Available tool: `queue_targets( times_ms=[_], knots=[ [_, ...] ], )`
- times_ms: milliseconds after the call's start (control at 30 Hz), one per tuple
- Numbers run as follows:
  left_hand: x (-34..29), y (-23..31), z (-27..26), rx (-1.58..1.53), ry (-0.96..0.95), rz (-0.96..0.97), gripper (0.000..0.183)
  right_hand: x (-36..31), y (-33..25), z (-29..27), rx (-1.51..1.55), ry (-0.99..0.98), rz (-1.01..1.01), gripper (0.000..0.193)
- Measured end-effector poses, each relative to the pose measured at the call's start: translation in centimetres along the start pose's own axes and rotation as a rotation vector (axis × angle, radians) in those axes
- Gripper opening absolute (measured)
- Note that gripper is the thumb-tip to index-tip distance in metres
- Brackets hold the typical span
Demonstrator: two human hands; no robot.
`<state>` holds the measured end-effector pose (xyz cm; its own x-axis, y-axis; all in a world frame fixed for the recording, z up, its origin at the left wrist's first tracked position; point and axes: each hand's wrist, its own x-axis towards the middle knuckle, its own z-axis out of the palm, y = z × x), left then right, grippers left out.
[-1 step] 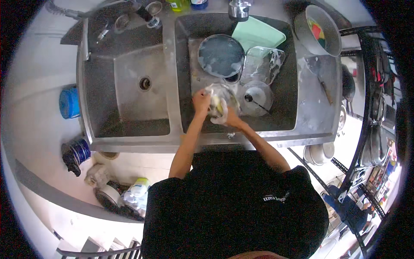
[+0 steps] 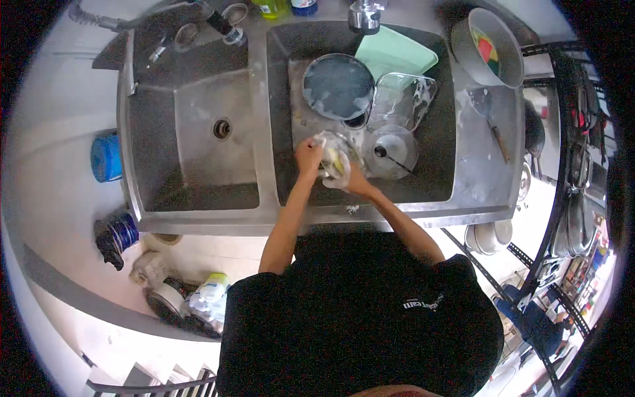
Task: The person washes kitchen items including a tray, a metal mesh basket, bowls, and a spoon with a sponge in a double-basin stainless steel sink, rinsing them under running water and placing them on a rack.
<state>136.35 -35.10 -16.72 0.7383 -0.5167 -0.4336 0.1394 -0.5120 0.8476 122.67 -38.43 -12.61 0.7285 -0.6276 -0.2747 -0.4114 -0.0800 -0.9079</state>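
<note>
Over the near part of the right sink basin (image 2: 433,182), my left hand (image 2: 308,159) grips the rim of a shiny, see-through-looking bowl (image 2: 350,147). Suds cover my right hand (image 2: 356,180), which is closed on a yellow sponge (image 2: 338,163) pressed against the bowl. Foam and blur hide some of its fingers. Just right of the bowl lies a round translucent lid or bowl (image 2: 399,165) with a dark spoon-like utensil (image 2: 395,159) on it. Beyond my hands are a round dark pan (image 2: 338,86), a soapy wire-mesh basket (image 2: 403,99) and a pale green tray (image 2: 397,56).
A faucet (image 2: 364,16) overhangs the basin's far edge. At right, a large grey pot (image 2: 466,49) holds colourful sponges, and a wooden-handled spatula (image 2: 499,139) lies on the counter. The left basin (image 2: 218,159) has a drain. A dark shelf rack stands right; another person (image 2: 539,324) is farther off.
My sudsy right hand and the sponge have shifted slightly against the bowl. My left hand keeps its hold on the rim.
</note>
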Motion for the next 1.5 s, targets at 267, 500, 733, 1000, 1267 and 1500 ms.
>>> queue_targets(
  times_ms=[267,500,733,1000,1267,1500],
  knots=[
    [3.5,-4.9,4.2,0.027,-0.109,-0.143,0.019,2.6,5.2,-4.2,-0.441,-0.011,0.139,0.069],
    [9.6,-8.8,7.3,-0.314,-0.196,-0.449,0.044,-0.1,12.2,-10.3,-1.026,-0.117,0.421,0.025],
    [15.5,-15.0,11.0,-0.285,-0.105,-0.520,0.048,-0.6,14.9,-12.6,-1.179,-0.296,0.447,0.023],
    [14.8,-14.9,11.9,-0.889,-0.043,-0.706,0.053,1.4,16.1,-11.5,-0.778,0.038,0.452,0.036],
    [10.3,-11.6,11.0,-0.726,-0.106,-0.722,0.043,10.5,14.6,-7.7,-0.357,0.125,0.223,0.044],
    [6.7,-8.7,10.4,-0.870,-0.318,-0.560,0.033,11.3,18.8,-7.6,-0.534,0.390,-0.136,0.038]
  ],
)
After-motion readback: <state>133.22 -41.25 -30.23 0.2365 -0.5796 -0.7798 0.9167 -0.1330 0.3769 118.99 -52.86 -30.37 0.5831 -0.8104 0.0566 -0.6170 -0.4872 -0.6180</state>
